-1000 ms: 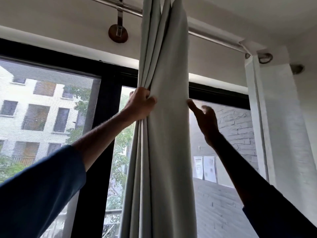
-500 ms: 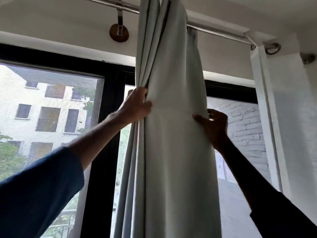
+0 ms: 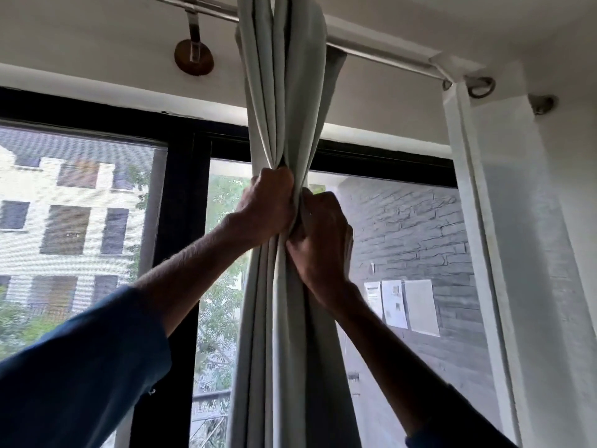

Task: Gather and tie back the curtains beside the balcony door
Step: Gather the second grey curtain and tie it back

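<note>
The gathering step seems nearly done: left hand (image 3: 268, 210) and right hand (image 3: 323, 244), touching, fingers curled tight round the bunched curtain (image 3: 287, 101) hanging from the rod (image 3: 387, 59); next, one hand must let go to fetch a tie.

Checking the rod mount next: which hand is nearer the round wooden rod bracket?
Left. The left hand grips the curtain below and right of the bracket; the right hand grips it lower and farther right.
</note>
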`<act>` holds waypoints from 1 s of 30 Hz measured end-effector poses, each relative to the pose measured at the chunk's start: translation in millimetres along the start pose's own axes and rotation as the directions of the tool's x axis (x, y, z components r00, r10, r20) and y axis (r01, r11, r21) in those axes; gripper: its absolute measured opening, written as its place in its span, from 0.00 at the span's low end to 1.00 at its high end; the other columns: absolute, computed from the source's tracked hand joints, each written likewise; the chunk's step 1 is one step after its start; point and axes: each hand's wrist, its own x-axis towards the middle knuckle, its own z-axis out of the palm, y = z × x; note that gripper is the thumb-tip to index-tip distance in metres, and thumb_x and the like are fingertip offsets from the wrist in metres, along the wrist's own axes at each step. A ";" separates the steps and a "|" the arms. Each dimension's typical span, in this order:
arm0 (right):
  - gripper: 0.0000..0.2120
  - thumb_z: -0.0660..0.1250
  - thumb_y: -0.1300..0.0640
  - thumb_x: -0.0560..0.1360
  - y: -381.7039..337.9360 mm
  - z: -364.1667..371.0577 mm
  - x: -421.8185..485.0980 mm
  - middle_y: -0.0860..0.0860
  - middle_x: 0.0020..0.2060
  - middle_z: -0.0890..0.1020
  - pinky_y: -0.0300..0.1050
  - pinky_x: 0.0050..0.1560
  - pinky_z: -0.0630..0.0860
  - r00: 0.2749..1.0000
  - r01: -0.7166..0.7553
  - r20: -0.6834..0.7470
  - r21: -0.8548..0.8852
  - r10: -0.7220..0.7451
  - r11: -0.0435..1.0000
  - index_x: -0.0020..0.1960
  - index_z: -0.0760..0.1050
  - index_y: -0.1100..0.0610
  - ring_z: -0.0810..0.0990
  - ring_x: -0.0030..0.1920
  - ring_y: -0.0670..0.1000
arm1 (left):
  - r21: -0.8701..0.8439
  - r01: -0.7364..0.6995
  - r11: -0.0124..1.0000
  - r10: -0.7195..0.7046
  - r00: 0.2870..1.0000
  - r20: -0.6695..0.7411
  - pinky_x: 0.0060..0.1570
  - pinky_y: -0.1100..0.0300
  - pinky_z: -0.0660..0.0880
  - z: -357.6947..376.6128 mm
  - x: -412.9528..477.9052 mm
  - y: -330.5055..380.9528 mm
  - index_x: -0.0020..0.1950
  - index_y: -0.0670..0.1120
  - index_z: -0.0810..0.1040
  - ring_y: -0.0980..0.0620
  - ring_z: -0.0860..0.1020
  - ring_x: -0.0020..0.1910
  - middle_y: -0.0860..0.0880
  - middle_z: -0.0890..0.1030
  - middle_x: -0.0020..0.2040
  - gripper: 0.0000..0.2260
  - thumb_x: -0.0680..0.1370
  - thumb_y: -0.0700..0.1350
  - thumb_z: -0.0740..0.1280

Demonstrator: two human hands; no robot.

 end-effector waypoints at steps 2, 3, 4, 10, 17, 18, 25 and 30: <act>0.13 0.62 0.59 0.74 -7.2 -2.9 0.1 0.50 0.44 0.77 0.38 0.32 0.58 1.000 0.001 -0.003 0.012 -0.001 1.000 0.57 0.79 0.56 0.75 0.39 0.49 | 0.027 -0.006 1.000 0.006 1.000 0.003 0.41 0.46 0.75 -2.1 -1.5 -2.2 0.55 0.37 0.72 0.28 0.78 0.48 0.34 0.78 0.46 0.10 0.77 0.42 0.65; 0.16 0.59 0.58 0.73 -11.1 -4.9 -0.7 0.50 0.45 0.77 0.37 0.31 0.59 1.000 0.010 0.007 0.042 -0.011 0.999 0.58 0.78 0.56 0.76 0.38 0.50 | 0.041 0.002 0.999 -0.002 1.000 0.008 0.42 0.45 0.75 -2.9 -2.0 -2.9 0.56 0.37 0.72 0.28 0.78 0.49 0.34 0.78 0.47 0.11 0.78 0.42 0.64; 0.19 0.57 0.58 0.73 -14.5 -6.9 -2.3 0.50 0.46 0.77 0.36 0.32 0.59 1.000 0.016 0.025 0.078 -0.018 0.997 0.59 0.78 0.57 0.76 0.37 0.50 | 0.059 0.011 0.998 -0.012 1.000 0.013 0.43 0.45 0.75 -3.6 -2.3 -3.2 0.57 0.37 0.71 0.28 0.78 0.50 0.33 0.78 0.48 0.12 0.78 0.43 0.64; 0.17 0.59 0.57 0.80 -20.5 -12.1 -14.2 0.50 0.53 0.76 0.33 0.32 0.65 0.996 0.003 0.090 0.214 -0.023 0.977 0.67 0.73 0.58 0.73 0.33 0.45 | 0.023 0.011 1.000 -0.013 0.998 0.065 0.38 0.51 0.75 -4.8 3.4 -7.3 0.54 0.38 0.71 0.31 0.79 0.46 0.35 0.77 0.44 0.11 0.77 0.44 0.66; 0.17 0.61 0.63 0.77 -10.1 -5.6 -23.4 0.53 0.53 0.78 0.24 0.31 0.65 0.996 0.062 0.053 0.193 -0.074 0.979 0.65 0.77 0.62 0.67 0.31 0.40 | -0.458 -0.022 0.888 -0.013 0.997 -0.073 0.22 0.66 0.71 6.2 -20.3 -6.7 0.80 0.47 0.43 0.55 0.74 0.19 0.49 0.74 0.27 0.36 0.79 0.35 0.60; 0.14 0.60 0.62 0.78 -11.3 -6.4 -25.7 0.53 0.53 0.78 0.25 0.29 0.64 0.995 0.067 0.054 0.213 -0.080 0.975 0.61 0.79 0.61 0.66 0.30 0.40 | -0.528 -0.006 0.849 -0.061 0.992 -0.110 0.24 0.65 0.73 11.0 -25.0 -7.5 0.79 0.46 0.42 0.54 0.76 0.20 0.49 0.76 0.29 0.35 0.79 0.36 0.60; 0.10 0.63 0.58 0.81 -1.7 -11.3 -48.4 0.51 0.64 0.76 0.39 0.42 0.78 0.958 0.088 0.227 0.355 -0.177 0.931 0.56 0.81 0.57 0.81 0.48 0.47 | -0.533 0.553 0.640 -0.583 0.802 0.132 0.42 0.54 0.78 31.7 -28.9 -22.8 0.62 0.40 0.70 0.44 0.82 0.47 0.43 0.81 0.50 0.29 0.68 0.54 0.74; 0.09 0.70 0.59 0.78 21.1 -17.8 -42.5 0.48 0.57 0.83 0.46 0.46 0.81 0.930 -0.251 0.368 0.644 -0.005 0.722 0.53 0.81 0.46 0.83 0.54 0.47 | -0.535 0.538 0.651 -0.477 0.838 0.263 0.36 0.53 0.74 34.1 -23.4 -37.2 0.50 0.35 0.82 0.48 0.79 0.37 0.44 0.81 0.38 0.22 0.65 0.51 0.70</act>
